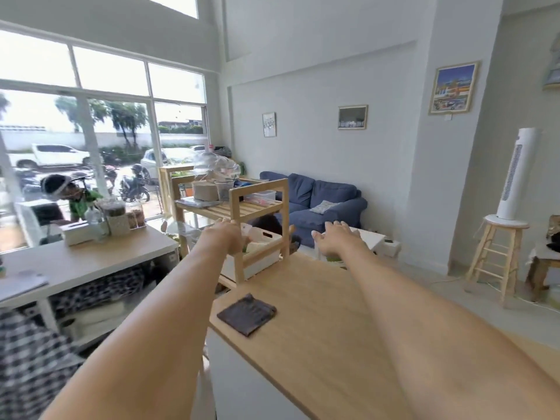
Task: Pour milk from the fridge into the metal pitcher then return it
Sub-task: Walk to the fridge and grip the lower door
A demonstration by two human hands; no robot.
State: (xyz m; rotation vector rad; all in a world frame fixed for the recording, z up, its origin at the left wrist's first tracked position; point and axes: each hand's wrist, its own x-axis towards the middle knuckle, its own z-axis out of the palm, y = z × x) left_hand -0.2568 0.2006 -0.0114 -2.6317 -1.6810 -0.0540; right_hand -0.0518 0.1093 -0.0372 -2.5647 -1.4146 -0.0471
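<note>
Both my arms stretch forward over a wooden counter [318, 322]. My left hand [222, 237] is held out in front of a wooden shelf rack, fingers loosely spread, holding nothing. Beyond the counter's far end my right hand [336, 236] is flat with fingers apart, also holding nothing. No fridge, milk or metal pitcher shows in this view.
A dark folded cloth [247, 313] lies on the counter. The wooden shelf rack [257, 207] with boxes stands just ahead. A white table [88, 262] with jars is at left, a blue sofa [321, 204] behind, a stool with a tower fan [512, 177] at right.
</note>
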